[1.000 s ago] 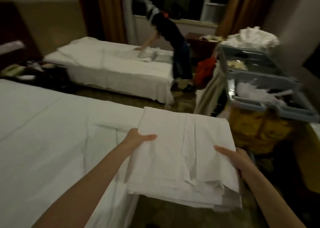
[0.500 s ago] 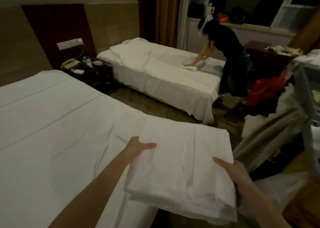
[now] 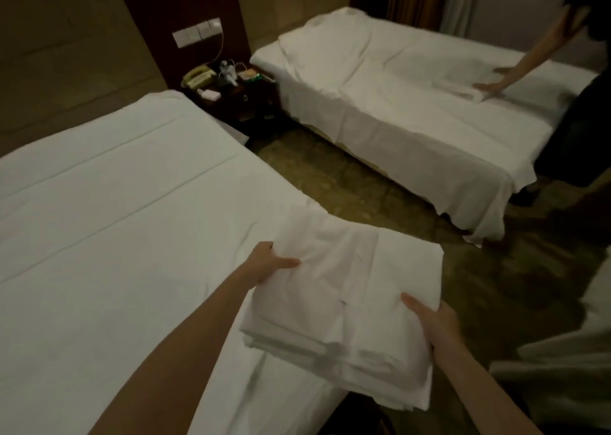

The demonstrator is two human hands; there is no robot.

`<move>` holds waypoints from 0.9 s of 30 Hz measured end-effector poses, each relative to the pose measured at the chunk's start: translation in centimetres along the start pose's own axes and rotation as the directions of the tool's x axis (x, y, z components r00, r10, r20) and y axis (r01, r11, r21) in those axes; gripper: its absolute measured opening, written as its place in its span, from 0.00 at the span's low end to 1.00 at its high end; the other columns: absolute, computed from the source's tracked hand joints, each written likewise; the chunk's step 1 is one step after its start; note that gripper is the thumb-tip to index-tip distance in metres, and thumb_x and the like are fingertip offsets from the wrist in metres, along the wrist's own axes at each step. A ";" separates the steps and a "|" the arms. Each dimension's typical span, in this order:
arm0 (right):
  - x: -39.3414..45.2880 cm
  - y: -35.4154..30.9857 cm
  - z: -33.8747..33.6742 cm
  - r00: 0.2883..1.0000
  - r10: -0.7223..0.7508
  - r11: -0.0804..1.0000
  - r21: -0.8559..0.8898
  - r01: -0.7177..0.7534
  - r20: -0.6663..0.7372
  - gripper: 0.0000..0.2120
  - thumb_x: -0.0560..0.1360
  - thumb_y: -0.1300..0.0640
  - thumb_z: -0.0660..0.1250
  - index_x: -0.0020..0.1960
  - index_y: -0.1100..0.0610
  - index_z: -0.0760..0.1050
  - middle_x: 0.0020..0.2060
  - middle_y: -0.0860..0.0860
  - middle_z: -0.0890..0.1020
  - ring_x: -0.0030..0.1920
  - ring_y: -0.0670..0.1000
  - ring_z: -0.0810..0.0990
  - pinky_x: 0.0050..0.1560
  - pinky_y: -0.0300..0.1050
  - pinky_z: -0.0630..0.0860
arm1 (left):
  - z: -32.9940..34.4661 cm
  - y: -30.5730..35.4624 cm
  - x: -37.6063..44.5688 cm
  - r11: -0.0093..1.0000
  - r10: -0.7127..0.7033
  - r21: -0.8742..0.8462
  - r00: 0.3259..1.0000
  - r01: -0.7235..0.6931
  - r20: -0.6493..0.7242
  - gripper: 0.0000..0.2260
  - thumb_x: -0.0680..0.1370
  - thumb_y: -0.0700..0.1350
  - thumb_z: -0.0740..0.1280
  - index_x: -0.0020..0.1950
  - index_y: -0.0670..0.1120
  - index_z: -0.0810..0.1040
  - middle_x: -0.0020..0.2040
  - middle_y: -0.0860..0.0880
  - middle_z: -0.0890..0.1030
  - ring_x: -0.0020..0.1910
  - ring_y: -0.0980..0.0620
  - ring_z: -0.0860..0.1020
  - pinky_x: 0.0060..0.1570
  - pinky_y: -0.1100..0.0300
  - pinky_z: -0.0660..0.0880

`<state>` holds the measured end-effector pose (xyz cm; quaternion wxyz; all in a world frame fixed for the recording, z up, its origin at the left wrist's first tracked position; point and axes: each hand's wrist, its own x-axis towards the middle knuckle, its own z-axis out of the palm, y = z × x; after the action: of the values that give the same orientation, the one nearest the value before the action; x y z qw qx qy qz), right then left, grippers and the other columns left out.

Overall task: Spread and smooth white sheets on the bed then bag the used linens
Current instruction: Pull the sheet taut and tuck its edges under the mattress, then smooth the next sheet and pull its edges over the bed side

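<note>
Both hands, left hand (image 3: 269, 262) and right hand (image 3: 433, 324), grip the folded sheet (image 3: 344, 299); the near bed (image 3: 115, 209) lies left of it.

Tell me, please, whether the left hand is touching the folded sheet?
Touching: the head view shows the left hand gripping the folded sheet's edge, thumb on top.

We see only the thumbs of each hand; the fingers lie hidden beneath the folded sheets (image 3: 344, 305). The second person (image 3: 575, 80) is cropped at the right edge. Nightstand (image 3: 238, 100) clutter is indistinct.
</note>
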<state>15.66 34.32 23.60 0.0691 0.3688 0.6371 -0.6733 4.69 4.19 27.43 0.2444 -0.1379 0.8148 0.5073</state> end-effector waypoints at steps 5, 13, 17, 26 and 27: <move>5.7 0.7 4.7 0.998 0.061 0.995 0.075 -0.062 0.014 0.28 0.72 0.55 0.74 0.68 0.61 0.70 0.55 0.53 0.77 0.53 0.55 0.75 0.54 0.48 0.72 | -1.7 1.0 7.2 0.997 -0.047 0.067 0.999 0.047 0.004 0.46 0.49 0.59 0.78 0.63 0.39 0.77 0.57 0.45 0.81 0.54 0.46 0.80 0.54 0.53 0.76; 13.7 4.8 12.5 0.959 0.270 0.953 0.167 -0.253 -0.084 0.33 0.71 0.50 0.75 0.71 0.59 0.68 0.62 0.55 0.77 0.58 0.57 0.74 0.65 0.55 0.71 | -2.3 0.0 21.5 0.960 -0.112 0.263 0.993 0.100 0.029 0.29 0.65 0.44 0.81 0.63 0.37 0.77 0.58 0.40 0.81 0.55 0.42 0.79 0.56 0.50 0.76; 17.9 7.0 14.9 0.924 0.360 0.917 0.230 -0.325 -0.132 0.28 0.71 0.55 0.75 0.68 0.61 0.71 0.54 0.53 0.77 0.52 0.54 0.74 0.58 0.46 0.71 | -1.0 -1.5 28.0 0.938 -0.101 0.338 0.993 0.076 0.058 0.40 0.54 0.55 0.77 0.62 0.37 0.78 0.57 0.40 0.81 0.55 0.41 0.80 0.58 0.45 0.76; 23.8 15.8 15.5 0.843 0.466 0.885 0.148 -0.442 -0.268 0.34 0.70 0.52 0.76 0.71 0.60 0.68 0.63 0.56 0.76 0.60 0.57 0.74 0.60 0.47 0.71 | 3.1 -12.4 36.7 0.901 -0.208 0.404 0.974 0.156 0.089 0.39 0.56 0.59 0.77 0.61 0.39 0.78 0.56 0.41 0.81 0.55 0.41 0.79 0.56 0.47 0.77; 24.4 16.6 15.6 0.838 0.471 0.882 0.137 -0.451 -0.276 0.35 0.69 0.52 0.77 0.71 0.60 0.67 0.63 0.56 0.75 0.61 0.58 0.74 0.63 0.49 0.71 | 3.5 -12.8 37.0 0.903 -0.197 0.404 0.977 0.148 0.081 0.35 0.59 0.54 0.80 0.61 0.39 0.78 0.55 0.41 0.82 0.54 0.42 0.80 0.55 0.48 0.77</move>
<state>1.08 26.34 -5.34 0.1192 0.6115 0.5098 -0.5933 -19.53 2.41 -3.51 0.3597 -0.1266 0.8688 0.3157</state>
